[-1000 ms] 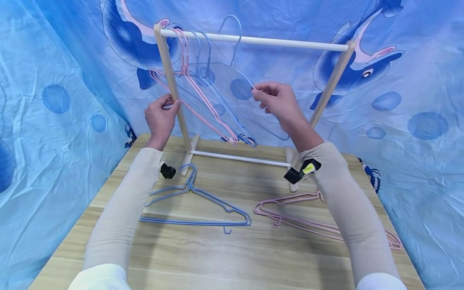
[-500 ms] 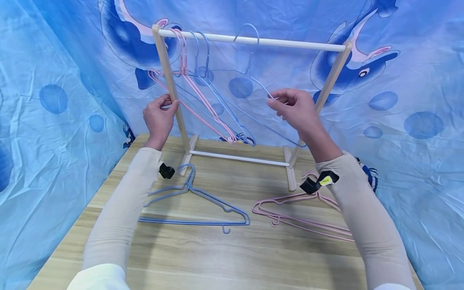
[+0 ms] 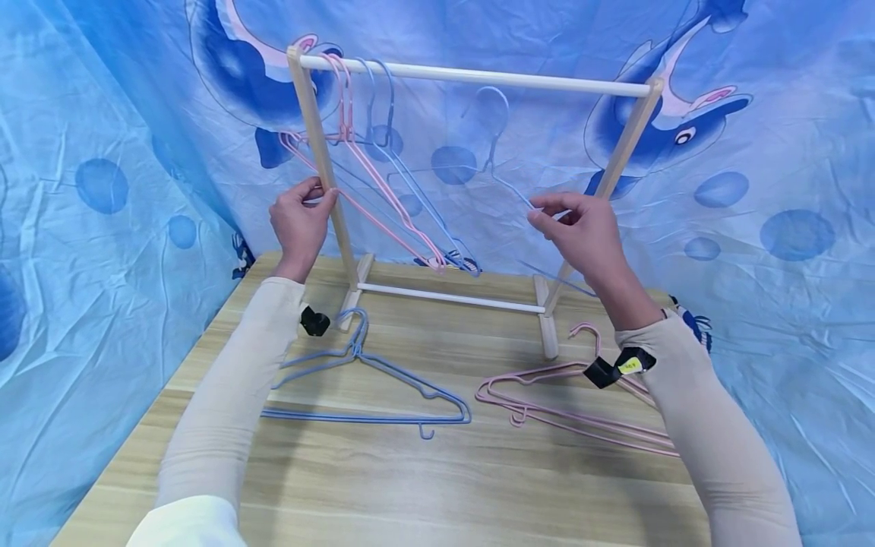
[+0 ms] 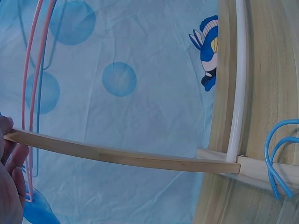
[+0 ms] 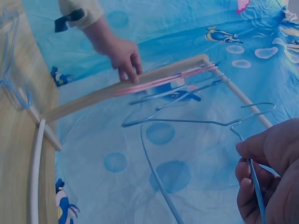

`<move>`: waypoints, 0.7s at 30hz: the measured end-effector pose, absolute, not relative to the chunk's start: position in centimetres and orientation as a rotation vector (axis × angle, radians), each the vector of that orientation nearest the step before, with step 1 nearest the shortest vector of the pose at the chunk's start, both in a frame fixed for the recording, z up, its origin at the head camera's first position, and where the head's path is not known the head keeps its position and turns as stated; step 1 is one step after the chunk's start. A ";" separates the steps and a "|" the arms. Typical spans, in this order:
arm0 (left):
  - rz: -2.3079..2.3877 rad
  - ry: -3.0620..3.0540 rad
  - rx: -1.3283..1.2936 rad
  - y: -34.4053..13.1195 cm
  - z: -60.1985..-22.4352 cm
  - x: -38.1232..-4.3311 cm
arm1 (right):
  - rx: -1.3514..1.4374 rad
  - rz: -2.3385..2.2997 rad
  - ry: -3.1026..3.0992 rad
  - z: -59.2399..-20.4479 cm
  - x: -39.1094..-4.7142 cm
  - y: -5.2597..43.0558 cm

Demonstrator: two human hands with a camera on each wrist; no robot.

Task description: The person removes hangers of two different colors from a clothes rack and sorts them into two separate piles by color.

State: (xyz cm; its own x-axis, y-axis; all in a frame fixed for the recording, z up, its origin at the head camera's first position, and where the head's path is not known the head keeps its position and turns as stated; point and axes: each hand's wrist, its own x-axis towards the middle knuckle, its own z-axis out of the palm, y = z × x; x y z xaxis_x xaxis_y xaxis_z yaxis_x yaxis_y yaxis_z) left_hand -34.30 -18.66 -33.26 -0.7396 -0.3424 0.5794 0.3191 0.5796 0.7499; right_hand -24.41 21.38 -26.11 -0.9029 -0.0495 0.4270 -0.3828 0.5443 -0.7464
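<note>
My left hand (image 3: 301,220) grips the left wooden post (image 3: 310,114) of a small clothes rack. Thumb and fingers of my right hand (image 3: 581,232) pinch the sloping shoulder of a blue clothes hanger (image 3: 511,184). That hanger's hook shows below the white top rod (image 3: 478,74), off it. In the right wrist view the blue hanger (image 5: 187,121) stretches from the fingers towards the rack's left side. Two pink hangers (image 3: 347,135) hang from the rod at its left end, with blue hangers (image 3: 392,99) beside them.
Blue hangers (image 3: 383,421) lie on the wooden table (image 3: 424,494) at front left. Pink hangers (image 3: 586,325) lie at front right, partly behind my right forearm. A white lower bar (image 3: 451,297) joins the rack's feet. A blue printed curtain (image 3: 800,175) surrounds the table.
My right hand has moved right and down with the blue hanger. Its hook has gone from above the rod to below it. My left hand has stayed on the post.
</note>
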 end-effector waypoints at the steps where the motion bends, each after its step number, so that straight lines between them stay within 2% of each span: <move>1: -1.181 -2.093 0.018 -18.7 -33.3 -34.3 | 0.365 1.276 -2.424 -26.4 -24.4 21.5; 14: -1.184 -2.093 0.017 -18.7 -33.3 -34.5 | 0.494 0.997 -2.343 -29.9 -24.3 22.7; 21: -1.174 -2.100 0.016 -18.7 -33.3 -34.6 | 0.490 1.050 -2.414 -32.1 -24.3 23.1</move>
